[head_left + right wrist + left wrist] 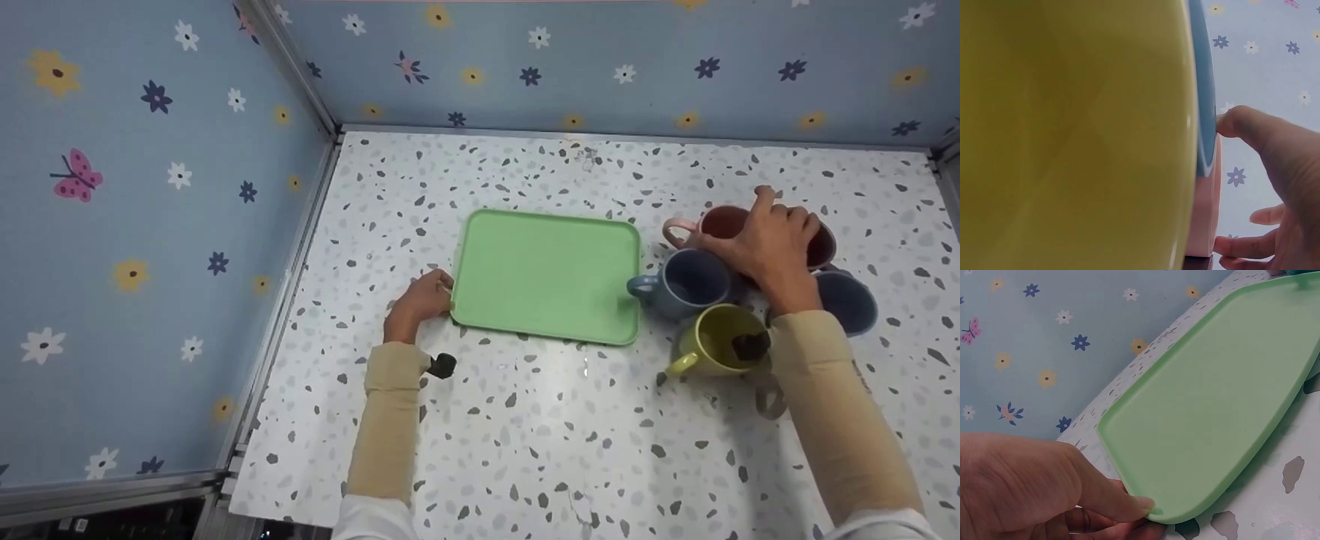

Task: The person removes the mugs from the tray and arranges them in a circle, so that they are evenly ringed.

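The green tray [547,277] lies flat on the speckled table. At its near left corner my left hand [426,296] pinches the rim, with the thumb on top and the fingers beneath. My right hand [772,240] is over the pink mug [721,222] at the back of a group of mugs. Its thumb is at one side of that mug and its fingertips at the other, spanning the rim. A blue mug [694,283] stands just in front, its handle over the tray's right edge. The yellow mug [1078,135] hides much of the right wrist view.
A dark red mug [823,244] and a darker blue mug [847,300] stand at the right, partly behind my right hand and arm. A pale handle [769,401] shows beside the right forearm. Flowered panels [570,67] border the table [540,442] at the back and left.
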Tool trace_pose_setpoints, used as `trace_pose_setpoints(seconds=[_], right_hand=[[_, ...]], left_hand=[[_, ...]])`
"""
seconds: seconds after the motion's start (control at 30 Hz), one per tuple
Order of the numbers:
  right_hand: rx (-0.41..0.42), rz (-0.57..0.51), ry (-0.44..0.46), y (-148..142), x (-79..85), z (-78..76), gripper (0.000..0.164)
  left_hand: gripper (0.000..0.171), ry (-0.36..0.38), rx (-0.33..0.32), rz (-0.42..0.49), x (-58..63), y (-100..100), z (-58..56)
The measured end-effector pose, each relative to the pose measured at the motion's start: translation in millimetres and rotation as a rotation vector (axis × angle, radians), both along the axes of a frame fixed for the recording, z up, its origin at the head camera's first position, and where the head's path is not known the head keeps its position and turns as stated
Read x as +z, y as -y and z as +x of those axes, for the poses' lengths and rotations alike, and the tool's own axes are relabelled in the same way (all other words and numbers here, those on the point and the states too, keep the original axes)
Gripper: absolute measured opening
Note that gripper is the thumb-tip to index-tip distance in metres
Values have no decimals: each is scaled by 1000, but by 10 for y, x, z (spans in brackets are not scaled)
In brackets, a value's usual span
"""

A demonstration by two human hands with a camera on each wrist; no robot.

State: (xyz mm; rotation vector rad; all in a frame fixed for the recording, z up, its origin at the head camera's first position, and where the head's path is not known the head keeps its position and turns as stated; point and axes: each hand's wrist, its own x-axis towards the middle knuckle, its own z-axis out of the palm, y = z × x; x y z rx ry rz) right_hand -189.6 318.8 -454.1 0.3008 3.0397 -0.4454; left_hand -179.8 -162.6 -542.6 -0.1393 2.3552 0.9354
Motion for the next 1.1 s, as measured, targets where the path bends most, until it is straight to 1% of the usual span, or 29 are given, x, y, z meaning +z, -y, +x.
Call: trace_pose_setpoints(seconds=[0.13,0.37,0.5,0.6,0.73,0.9,1.0,1.1], right_hand=[[4,8,14,10,-5,2,130],[10,37,43,25,7,-5,132],[15,48,52,29,0,1,129],[14,41,42,35,-17,16,124],[8,34,33,52,-24,35,122],[11,11,67,79,21,48,125],[8,-9,93,103,76,68,119],[7,-32,86,150,156,95,108]], left_hand=[[37,-3,-5,2,3,9,7],[37,-29,-15,12,2,24,6],[36,-15,-15,31,5,24,6],[37,-2,-13,39,12,34,3],[37,-15,-15,25,18,54,-7],[35,-29,-14,13,9,56,-6],[36,-22,-29,-10,28,35,-3],[37,-12,-48,-52,103,-5,-6]])
